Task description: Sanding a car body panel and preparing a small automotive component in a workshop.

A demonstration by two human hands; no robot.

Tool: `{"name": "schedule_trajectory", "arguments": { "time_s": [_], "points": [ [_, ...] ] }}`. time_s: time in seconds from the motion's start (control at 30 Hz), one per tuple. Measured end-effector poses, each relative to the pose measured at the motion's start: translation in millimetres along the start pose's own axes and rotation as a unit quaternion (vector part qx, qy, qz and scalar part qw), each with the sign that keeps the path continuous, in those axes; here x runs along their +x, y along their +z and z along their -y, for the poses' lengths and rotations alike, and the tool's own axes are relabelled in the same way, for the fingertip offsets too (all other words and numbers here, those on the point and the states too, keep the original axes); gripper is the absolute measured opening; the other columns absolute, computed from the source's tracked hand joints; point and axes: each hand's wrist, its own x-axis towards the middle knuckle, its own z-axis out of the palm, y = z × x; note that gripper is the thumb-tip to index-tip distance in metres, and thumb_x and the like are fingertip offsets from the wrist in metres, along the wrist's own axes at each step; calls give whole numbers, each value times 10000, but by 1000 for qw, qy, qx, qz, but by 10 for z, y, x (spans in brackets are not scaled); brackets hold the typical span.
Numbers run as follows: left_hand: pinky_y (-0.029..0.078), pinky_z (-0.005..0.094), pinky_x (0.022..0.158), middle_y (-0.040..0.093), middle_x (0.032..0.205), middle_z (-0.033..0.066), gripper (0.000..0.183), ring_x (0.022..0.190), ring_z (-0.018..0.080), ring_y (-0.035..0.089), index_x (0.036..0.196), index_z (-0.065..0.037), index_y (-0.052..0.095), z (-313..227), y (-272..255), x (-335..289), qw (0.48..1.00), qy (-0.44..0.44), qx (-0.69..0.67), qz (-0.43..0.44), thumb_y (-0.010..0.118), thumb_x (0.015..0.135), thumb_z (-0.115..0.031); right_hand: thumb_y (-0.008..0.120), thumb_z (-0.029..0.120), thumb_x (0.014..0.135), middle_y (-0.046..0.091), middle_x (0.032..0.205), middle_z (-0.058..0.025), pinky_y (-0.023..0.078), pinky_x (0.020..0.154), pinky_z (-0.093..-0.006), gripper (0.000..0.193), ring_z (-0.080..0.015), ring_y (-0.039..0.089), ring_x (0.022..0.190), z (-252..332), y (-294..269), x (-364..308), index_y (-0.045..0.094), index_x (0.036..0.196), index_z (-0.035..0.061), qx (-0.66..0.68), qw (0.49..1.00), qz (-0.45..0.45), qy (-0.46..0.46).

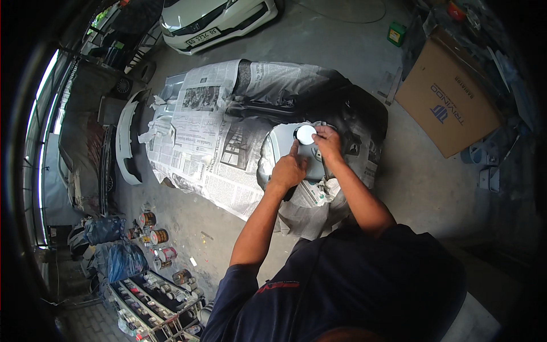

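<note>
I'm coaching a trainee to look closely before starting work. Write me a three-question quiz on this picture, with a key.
1. Which hand has its index finger stretched toward the round white disc?
2. True or false: in the picture, the white car is to the left of the cardboard box.
3. Fill in the blank: left of the grey panel lie printed sheets of ____.

Key
1. The left hand.
2. True.
3. Newspaper.

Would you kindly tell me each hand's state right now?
Left hand: open, index finger extended toward the white disc; contact unclear.
Right hand: closed, holding the white disc by its edge.
</note>
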Motion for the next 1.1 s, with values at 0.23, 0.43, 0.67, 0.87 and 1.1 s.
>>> {"name": "schedule_trajectory", "arguments": {
  "time_s": [0.23, 0.43, 0.67, 0.87, 1.1],
  "points": [
    [501, 464, 800, 660, 854, 273, 721, 857, 421, 644, 1471, -46, 241, -47, -23, 26, 999, -18, 17, 27, 563, 860, -255, 691, 4, 777, 678, 876, -73, 453, 634, -241, 244, -115, 588, 724, 70, -77, 204, 663, 1019, 1, -59, 994, 91, 1],
    [500, 465, 802, 662, 865, 272, 736, 869, 417, 644, 1469, -30, 236, -118, 58, -140, 998, -35, 34, 40, 569, 854, -261, 697, -1, 768, 690, 894, -98, 504, 708, -256, 251, -146, 645, 805, 37, -45, 226, 673, 1018, 0, -106, 987, 103, -60],
    [504, 473, 784, 659, 838, 277, 769, 831, 425, 646, 1460, 2, 233, -61, 79, 127, 998, -24, 42, 34, 586, 827, -254, 710, 32, 753, 658, 952, -110, 528, 725, -311, 246, -209, 652, 805, 65, 27, 77, 690, 996, 12, -274, 944, -6, -182],
    [513, 475, 752, 652, 781, 281, 811, 787, 424, 649, 1449, 44, 214, -76, 153, -30, 999, -8, 46, 21, 611, 794, -227, 727, 62, 724, 618, 1015, -115, 489, 838, -354, 266, -299, 605, 923, 226, 10, -54, 701, 987, 33, -332, 902, 3, -276],
    [528, 465, 758, 662, 865, 280, 825, 811, 404, 660, 1460, 48, 164, -112, 114, 98, 999, -22, 44, 22, 576, 815, -262, 672, 123, 784, 595, 995, -103, 429, 891, -399, 261, -283, 548, 984, 343, -10, -125, 682, 1032, 43, -456, 836, 38, -301]
  ]
}}
